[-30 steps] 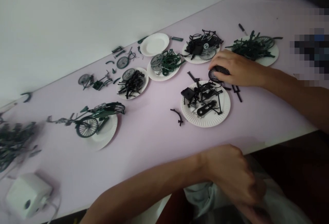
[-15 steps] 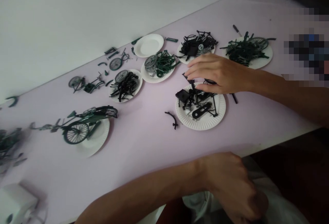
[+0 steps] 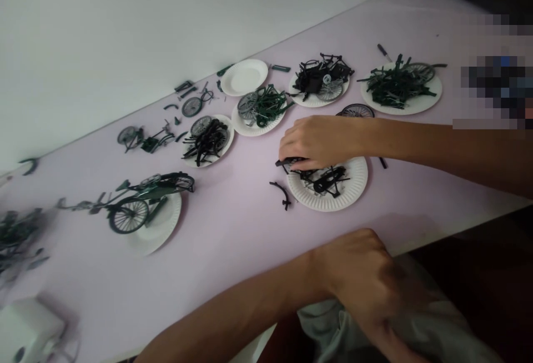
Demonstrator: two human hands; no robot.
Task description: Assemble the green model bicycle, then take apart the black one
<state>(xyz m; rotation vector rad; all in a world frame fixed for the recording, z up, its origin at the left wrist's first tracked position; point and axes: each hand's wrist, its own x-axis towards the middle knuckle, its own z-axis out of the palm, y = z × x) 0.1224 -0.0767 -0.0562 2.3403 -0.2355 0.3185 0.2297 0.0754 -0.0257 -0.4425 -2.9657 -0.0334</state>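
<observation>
So we're holding our right hand (image 3: 314, 141) palm down over the paper plate (image 3: 358, 185), fingers pointing left, thumb tucking in underneath. A black bike part (image 3: 288, 161) is showing at our fingertips, right by the plate's left rim. Its visible strip is running roughly left to right, with one end poking out past the fingers to the left. Our own hand is hiding the rest, so we can't tell if we're really pinching it or just touching it.

On the same plate, a black chain guard (image 3: 328, 179) is lying with its long axis slanting from lower left to upper right, round end at the lower left. Just left of the plate, a curved mudguard (image 3: 284, 192) is arcing from upper left down to lower right. A spoked wheel (image 3: 358, 110) is lying flat behind our right wrist.

Our left hand (image 3: 364, 277) is hanging by the near edge of the pale table (image 3: 233, 213), knuckles up. Its fingertips aren't showing, so we can't tell its grip either.
</observation>
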